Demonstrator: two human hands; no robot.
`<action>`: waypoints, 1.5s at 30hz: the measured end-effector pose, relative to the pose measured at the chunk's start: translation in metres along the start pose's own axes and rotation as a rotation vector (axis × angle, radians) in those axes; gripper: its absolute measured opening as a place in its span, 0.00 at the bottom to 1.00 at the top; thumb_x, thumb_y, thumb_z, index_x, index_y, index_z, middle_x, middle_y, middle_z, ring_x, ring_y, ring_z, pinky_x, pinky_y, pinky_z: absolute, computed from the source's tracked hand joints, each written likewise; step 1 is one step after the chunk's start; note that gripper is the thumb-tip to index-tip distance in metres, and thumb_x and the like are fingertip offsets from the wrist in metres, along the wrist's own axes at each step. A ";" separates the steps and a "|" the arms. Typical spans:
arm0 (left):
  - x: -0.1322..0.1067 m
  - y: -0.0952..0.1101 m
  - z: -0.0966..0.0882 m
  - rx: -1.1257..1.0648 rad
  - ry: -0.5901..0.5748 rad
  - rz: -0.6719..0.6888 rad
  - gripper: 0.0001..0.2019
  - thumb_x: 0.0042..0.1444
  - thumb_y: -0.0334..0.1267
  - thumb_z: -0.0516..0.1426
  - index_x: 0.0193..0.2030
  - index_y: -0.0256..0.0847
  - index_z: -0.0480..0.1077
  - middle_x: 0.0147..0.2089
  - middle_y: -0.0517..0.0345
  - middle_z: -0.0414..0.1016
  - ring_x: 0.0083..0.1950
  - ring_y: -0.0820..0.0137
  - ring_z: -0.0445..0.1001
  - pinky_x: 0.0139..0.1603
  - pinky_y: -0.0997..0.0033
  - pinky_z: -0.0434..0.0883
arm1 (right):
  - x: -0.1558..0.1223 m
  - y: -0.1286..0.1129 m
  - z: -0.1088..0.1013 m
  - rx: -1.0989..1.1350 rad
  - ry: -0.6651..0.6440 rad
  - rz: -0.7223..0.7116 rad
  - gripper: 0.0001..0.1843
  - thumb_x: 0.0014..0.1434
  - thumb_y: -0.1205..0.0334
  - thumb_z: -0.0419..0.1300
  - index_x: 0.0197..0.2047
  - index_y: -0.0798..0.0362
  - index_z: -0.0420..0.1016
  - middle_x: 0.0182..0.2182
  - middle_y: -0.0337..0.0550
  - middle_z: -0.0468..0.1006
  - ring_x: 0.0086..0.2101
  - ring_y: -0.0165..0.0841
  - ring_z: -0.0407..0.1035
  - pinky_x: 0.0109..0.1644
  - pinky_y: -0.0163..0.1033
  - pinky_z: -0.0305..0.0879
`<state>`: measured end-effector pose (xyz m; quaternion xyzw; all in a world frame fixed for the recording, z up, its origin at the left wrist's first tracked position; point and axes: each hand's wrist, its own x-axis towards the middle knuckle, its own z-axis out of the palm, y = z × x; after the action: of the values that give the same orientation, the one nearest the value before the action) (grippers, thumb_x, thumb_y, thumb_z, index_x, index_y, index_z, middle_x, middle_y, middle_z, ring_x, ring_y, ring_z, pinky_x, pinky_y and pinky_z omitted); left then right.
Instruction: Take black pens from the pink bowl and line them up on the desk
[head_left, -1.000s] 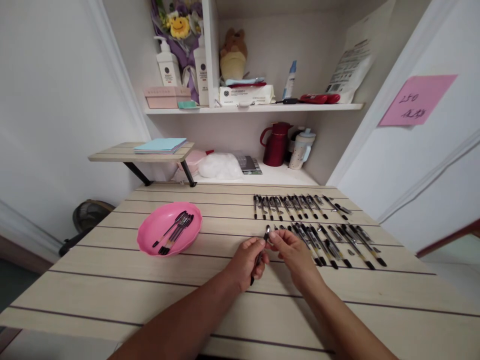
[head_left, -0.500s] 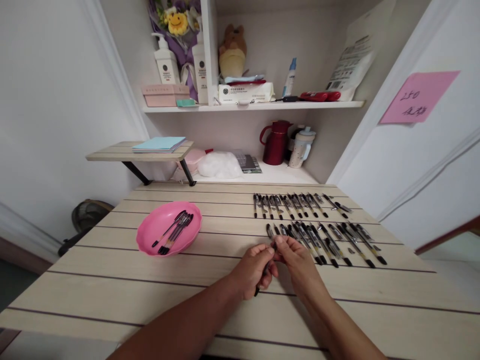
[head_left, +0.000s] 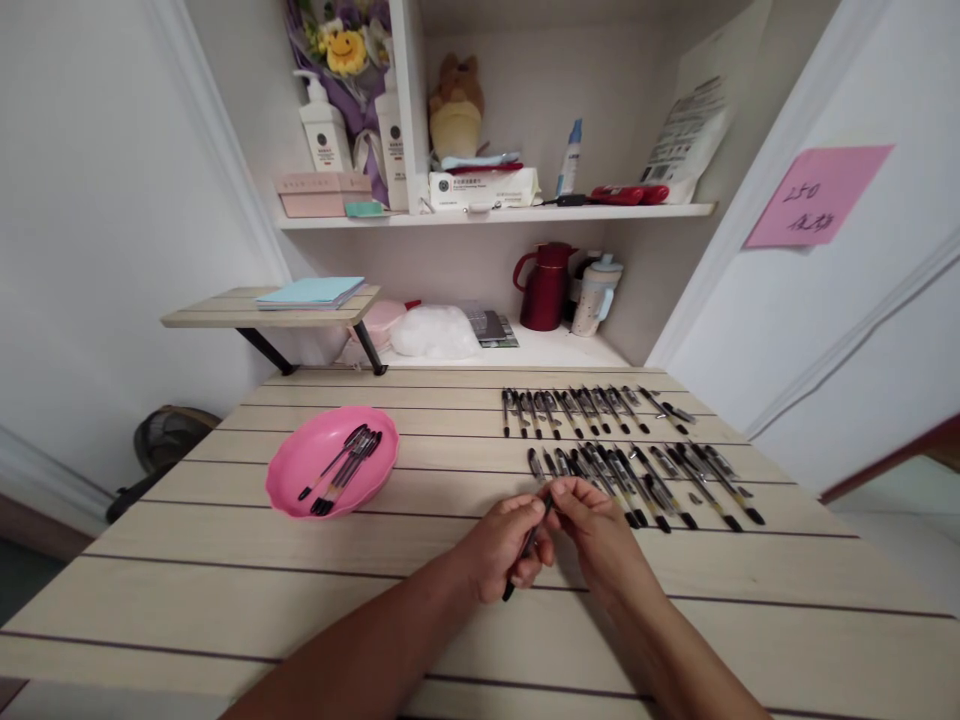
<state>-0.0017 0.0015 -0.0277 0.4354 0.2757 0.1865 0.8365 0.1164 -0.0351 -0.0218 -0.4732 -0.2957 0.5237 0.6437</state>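
My left hand (head_left: 501,548) is closed round a black pen (head_left: 526,548), whose lower tip sticks out below the fingers. My right hand (head_left: 600,540) pinches the pen's upper end, fingers pressed together. Both hands hover over the wooden table (head_left: 225,590) near its middle. Just beyond them lie two rows of black pens (head_left: 600,410) and caps (head_left: 536,464), side by side. A pink bowl (head_left: 300,465) at the left holds several black pens (head_left: 341,470).
A small raised shelf (head_left: 225,315) with blue paper stands at the table's back left. Behind are a red jug (head_left: 545,287), a cup (head_left: 592,295) and shelves of bottles. A pink note (head_left: 817,198) hangs on the right wall.
A second ago the pen's cap end stood up between my hands; a cap now lies at the left end of the near row. My hands have drawn nearer with the pen.
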 end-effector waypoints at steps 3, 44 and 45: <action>0.000 0.000 0.000 -0.004 0.006 -0.009 0.15 0.53 0.52 0.49 0.35 0.41 0.60 0.18 0.66 0.65 0.09 0.83 0.49 0.10 0.81 0.45 | 0.001 0.001 0.000 0.059 -0.010 0.013 0.19 0.45 0.49 0.63 0.33 0.55 0.71 0.18 0.35 0.67 0.17 0.25 0.59 0.20 0.31 0.58; 0.004 0.005 -0.007 -0.191 0.262 0.131 0.14 0.50 0.49 0.52 0.36 0.40 0.61 0.19 0.66 0.63 0.11 0.82 0.52 0.14 0.81 0.46 | 0.017 -0.006 -0.014 -1.937 -0.047 -0.394 0.10 0.55 0.71 0.51 0.28 0.55 0.71 0.29 0.49 0.76 0.28 0.36 0.71 0.28 0.36 0.54; 0.004 0.005 -0.007 -0.193 0.261 0.127 0.14 0.51 0.49 0.52 0.36 0.40 0.61 0.19 0.66 0.62 0.11 0.82 0.52 0.14 0.81 0.46 | 0.017 -0.006 -0.013 -1.966 -0.065 -0.400 0.10 0.54 0.72 0.50 0.28 0.55 0.71 0.29 0.50 0.76 0.28 0.37 0.72 0.28 0.36 0.55</action>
<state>-0.0030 0.0105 -0.0280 0.3419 0.3347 0.3195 0.8179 0.1347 -0.0226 -0.0236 -0.7221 -0.6885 -0.0583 0.0346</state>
